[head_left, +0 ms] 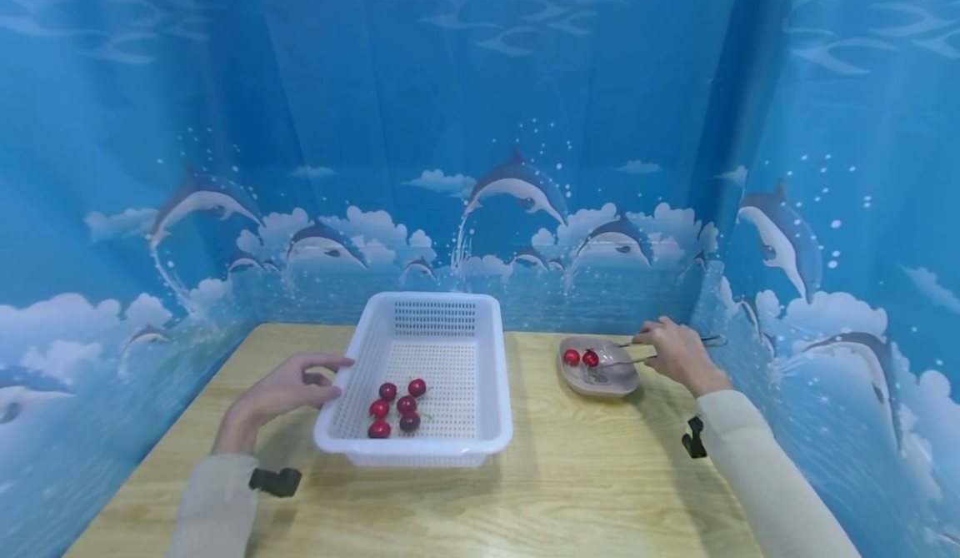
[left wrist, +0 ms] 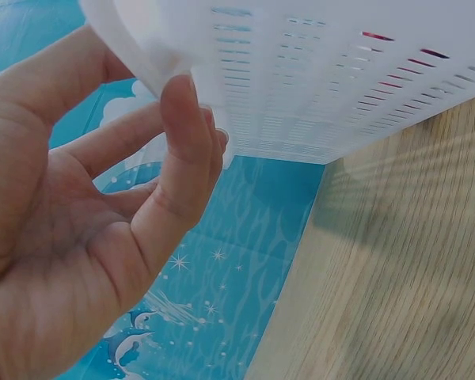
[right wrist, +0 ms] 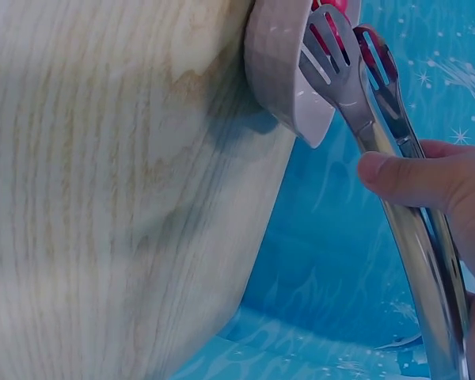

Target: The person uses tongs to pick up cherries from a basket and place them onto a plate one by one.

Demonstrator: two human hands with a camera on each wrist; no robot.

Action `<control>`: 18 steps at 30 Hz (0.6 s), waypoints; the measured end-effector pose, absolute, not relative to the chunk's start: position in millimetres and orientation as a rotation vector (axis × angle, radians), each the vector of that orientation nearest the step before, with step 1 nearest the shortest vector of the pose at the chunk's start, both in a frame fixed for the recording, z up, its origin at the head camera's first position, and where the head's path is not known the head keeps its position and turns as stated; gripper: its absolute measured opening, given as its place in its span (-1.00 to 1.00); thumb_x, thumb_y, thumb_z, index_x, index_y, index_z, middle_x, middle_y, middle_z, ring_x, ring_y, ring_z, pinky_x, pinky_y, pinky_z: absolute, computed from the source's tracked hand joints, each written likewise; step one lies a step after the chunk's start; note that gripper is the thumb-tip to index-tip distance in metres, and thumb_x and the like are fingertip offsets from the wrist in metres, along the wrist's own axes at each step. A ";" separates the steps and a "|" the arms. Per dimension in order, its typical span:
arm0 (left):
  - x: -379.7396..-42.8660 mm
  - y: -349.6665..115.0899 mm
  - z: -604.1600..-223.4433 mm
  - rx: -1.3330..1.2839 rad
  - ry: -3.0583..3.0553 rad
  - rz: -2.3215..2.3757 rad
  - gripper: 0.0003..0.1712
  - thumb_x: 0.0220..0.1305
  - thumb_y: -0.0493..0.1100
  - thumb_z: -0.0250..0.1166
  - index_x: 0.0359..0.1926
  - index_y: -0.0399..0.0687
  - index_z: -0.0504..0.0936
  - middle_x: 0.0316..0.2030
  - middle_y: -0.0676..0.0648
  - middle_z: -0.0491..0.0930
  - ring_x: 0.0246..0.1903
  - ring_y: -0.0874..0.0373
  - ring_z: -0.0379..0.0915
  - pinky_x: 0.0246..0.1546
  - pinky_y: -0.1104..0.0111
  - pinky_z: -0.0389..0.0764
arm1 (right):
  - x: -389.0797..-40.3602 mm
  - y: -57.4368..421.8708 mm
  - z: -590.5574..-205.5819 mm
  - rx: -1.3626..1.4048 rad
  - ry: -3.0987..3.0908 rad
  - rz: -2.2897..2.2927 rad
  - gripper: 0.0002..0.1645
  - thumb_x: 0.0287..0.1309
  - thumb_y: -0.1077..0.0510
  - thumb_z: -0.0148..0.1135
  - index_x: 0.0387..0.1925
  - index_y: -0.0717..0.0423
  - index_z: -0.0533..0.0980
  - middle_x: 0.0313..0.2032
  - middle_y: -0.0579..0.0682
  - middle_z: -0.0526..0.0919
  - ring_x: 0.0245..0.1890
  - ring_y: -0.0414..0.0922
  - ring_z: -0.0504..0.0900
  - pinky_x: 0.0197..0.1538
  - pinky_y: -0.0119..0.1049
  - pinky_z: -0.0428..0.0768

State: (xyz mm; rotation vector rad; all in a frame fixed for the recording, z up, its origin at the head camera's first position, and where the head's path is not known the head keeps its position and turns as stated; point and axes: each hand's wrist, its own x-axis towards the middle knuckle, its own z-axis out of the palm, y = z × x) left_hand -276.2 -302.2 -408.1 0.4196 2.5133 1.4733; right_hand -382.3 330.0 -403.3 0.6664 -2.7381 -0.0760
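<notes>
At the left rim of a white plastic basket (head_left: 502, 366), my left hand (head_left: 281, 387) holds the edge between thumb and curled fingers. Several red and dark cherries (head_left: 407, 404) lie on the basket's slotted floor, towards its front left. My right hand (head_left: 678, 354) grips metal tongs (head_left: 641, 360) along their arms. The slotted heads of the tongs (right wrist: 332, 59) reach into a small pinkish bowl (head_left: 600, 387), their two arms apart. Inside that bowl are two red cherries, one cherry (head_left: 572, 358) at the left and another cherry (head_left: 591, 359) beside the tongs' heads.
Both containers stand on a light wood-grain table (head_left: 570, 475), the bowl to the right of the basket near the back edge. Blue curtains (head_left: 480, 82) printed with dolphins enclose the table at the back and sides. Black wrist mounts (head_left: 276, 481) sit on both sleeves.
</notes>
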 end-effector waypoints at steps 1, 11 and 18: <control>-276.4 -302.3 -408.1 0.419 2.513 1.473 -0.29 0.35 -0.15 0.38 0.43 -0.31 0.40 0.26 -0.47 0.45 0.03 -0.10 0.70 -0.07 0.12 0.78 | -382.2 329.7 -403.9 0.662 -2.742 -0.075 -0.60 -0.09 0.22 0.64 -0.11 0.06 0.78 -0.11 0.10 0.75 -0.20 0.06 0.60 -0.47 -0.16 0.59; -277.4 -303.5 -409.0 0.436 2.503 1.481 -0.29 0.35 -0.16 0.37 0.44 -0.32 0.39 0.26 -0.46 0.46 0.03 -0.10 0.69 -0.07 0.13 0.78 | -383.5 330.7 -408.5 0.643 -2.756 -0.103 -0.58 -0.08 0.22 0.64 -0.08 0.07 0.77 -0.12 0.09 0.73 -0.22 0.04 0.58 -0.48 -0.18 0.57; -277.6 -303.3 -409.2 0.425 2.494 1.488 -0.28 0.35 -0.16 0.38 0.44 -0.31 0.39 0.26 -0.46 0.45 0.04 -0.11 0.69 -0.06 0.13 0.77 | -384.5 331.5 -410.9 0.653 -2.750 -0.088 -0.58 -0.08 0.23 0.64 -0.09 0.08 0.77 -0.13 0.09 0.73 -0.23 0.04 0.58 -0.47 -0.16 0.58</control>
